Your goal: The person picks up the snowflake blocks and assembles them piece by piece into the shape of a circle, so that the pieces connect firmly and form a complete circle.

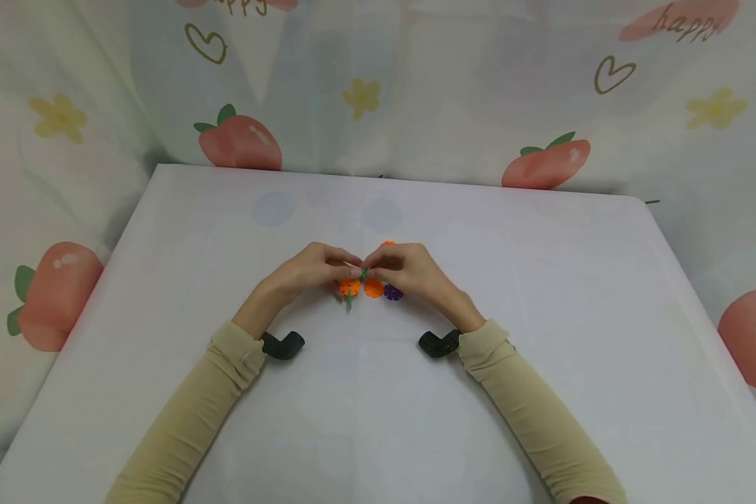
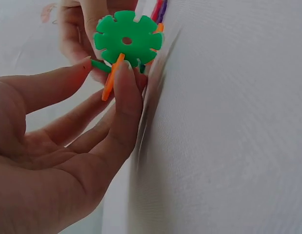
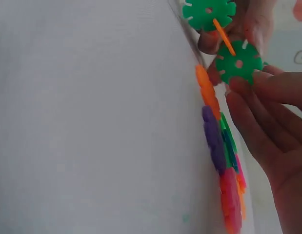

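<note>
My two hands meet over the table's middle in the head view, holding a small chain of notched plastic interlocking discs. The left hand pinches it from the left; in the left wrist view its fingertips are at an edge-on orange disc. A green disc stands just beyond them. In the right wrist view, the right hand pinches a lower green disc between thumb and fingers. The edge-on orange piece links that one to an upper green disc. Fingers partly hide the joints.
Loose discs lie on the white table beneath and beside the hands: an orange disc, a purple disc and, in the right wrist view, a pink disc with several more behind. Black wrist mounts sit at both cuffs.
</note>
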A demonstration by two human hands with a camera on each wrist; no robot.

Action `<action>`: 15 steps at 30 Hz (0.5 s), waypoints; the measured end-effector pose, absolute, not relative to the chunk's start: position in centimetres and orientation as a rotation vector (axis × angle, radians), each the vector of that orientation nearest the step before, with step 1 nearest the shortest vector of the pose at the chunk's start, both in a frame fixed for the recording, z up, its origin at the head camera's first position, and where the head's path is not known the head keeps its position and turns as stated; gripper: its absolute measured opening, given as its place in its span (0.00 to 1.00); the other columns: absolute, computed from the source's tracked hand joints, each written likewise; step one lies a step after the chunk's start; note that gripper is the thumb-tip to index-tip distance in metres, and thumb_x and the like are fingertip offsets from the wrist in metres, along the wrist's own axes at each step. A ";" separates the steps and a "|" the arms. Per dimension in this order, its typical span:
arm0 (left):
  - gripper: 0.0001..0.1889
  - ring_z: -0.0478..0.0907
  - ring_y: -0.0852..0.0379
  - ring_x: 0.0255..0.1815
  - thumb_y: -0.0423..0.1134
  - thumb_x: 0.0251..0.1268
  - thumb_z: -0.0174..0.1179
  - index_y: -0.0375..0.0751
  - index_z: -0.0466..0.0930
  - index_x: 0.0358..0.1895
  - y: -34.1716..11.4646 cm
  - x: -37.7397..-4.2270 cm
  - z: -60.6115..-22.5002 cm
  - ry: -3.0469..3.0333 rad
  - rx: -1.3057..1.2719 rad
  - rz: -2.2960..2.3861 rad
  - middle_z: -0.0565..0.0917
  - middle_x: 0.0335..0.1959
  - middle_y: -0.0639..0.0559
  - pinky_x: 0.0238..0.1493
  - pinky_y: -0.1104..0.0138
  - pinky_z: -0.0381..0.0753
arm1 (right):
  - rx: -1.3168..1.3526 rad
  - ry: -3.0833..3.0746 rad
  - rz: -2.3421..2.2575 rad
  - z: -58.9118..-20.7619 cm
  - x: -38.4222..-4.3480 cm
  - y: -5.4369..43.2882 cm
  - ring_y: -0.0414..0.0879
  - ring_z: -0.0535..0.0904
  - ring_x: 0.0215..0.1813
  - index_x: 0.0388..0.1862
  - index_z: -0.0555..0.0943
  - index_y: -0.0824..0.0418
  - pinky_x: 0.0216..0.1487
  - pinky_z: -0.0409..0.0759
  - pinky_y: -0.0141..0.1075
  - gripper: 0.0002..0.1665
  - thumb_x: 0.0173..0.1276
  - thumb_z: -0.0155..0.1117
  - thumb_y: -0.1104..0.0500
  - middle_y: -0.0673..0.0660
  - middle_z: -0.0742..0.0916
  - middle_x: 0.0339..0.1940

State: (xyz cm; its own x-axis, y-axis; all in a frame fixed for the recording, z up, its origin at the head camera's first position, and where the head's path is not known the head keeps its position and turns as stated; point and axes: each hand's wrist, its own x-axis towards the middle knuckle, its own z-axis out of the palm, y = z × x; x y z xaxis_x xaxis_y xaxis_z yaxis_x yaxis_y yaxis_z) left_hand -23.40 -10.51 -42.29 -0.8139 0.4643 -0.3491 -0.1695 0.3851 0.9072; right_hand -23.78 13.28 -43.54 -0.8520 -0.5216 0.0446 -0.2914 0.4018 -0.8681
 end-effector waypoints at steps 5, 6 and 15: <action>0.19 0.84 0.50 0.37 0.45 0.71 0.65 0.43 0.84 0.61 -10.4 -23.5 -42.3 2.119 0.237 1.404 0.87 0.50 0.46 0.59 0.57 0.78 | -0.689 2.565 -1.333 -42.6 -24.1 14.3 0.49 0.88 0.46 0.46 0.89 0.62 0.55 0.86 0.43 0.08 0.70 0.70 0.64 0.57 0.91 0.44; 0.19 0.84 0.50 0.39 0.45 0.72 0.64 0.42 0.84 0.61 -10.4 -23.5 -42.3 2.121 0.232 1.396 0.87 0.51 0.46 0.57 0.58 0.80 | -0.676 2.590 -1.290 -42.4 -24.2 14.6 0.50 0.87 0.45 0.45 0.89 0.62 0.54 0.85 0.43 0.07 0.70 0.70 0.64 0.57 0.91 0.43; 0.18 0.84 0.53 0.35 0.41 0.73 0.63 0.36 0.84 0.60 -10.5 -23.5 -42.2 2.096 0.223 1.416 0.86 0.50 0.44 0.48 0.62 0.84 | -0.801 2.597 -0.877 -42.3 -23.9 14.1 0.45 0.82 0.40 0.46 0.89 0.61 0.46 0.81 0.37 0.14 0.65 0.77 0.56 0.53 0.90 0.40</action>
State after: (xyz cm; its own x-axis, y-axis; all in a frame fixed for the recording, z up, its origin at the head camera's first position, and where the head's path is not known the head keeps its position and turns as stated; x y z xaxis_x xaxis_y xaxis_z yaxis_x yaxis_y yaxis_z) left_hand -23.52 -10.55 -42.18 -0.8097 0.4482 -0.3789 -0.1841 0.4189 0.8891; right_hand -23.89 14.05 -42.32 -0.8054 -0.5863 -0.0873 -0.4133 0.6609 -0.6264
